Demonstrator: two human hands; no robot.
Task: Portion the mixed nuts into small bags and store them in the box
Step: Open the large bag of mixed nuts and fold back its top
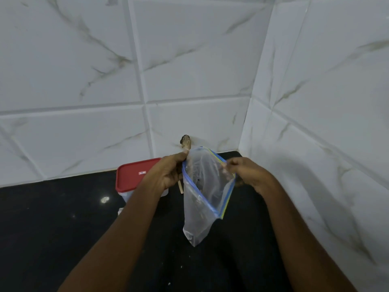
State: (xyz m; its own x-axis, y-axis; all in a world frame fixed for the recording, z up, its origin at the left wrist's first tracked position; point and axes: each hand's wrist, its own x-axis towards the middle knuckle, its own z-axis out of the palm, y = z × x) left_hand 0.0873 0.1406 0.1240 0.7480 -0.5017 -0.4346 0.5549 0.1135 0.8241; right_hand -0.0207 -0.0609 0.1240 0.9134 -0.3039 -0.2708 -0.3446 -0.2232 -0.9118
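Note:
A clear zip bag (202,199) with a blue and yellow zip strip hangs in the air above the black counter (52,218), its mouth pulled open. My left hand (166,171) pinches the left rim of the bag and also holds a wooden spoon (185,142), whose bowl sticks up above my fingers and whose handle end shows below my palm. My right hand (250,173) pinches the right rim at the zip strip. The box (130,178), clear with a red lid on it, stands behind my left wrist. I see no nuts clearly in the bag.
White marble-look tiled walls meet in a corner (244,123) just behind the bag. The counter ends against both walls. A small white item (120,211) lies by the box's front edge.

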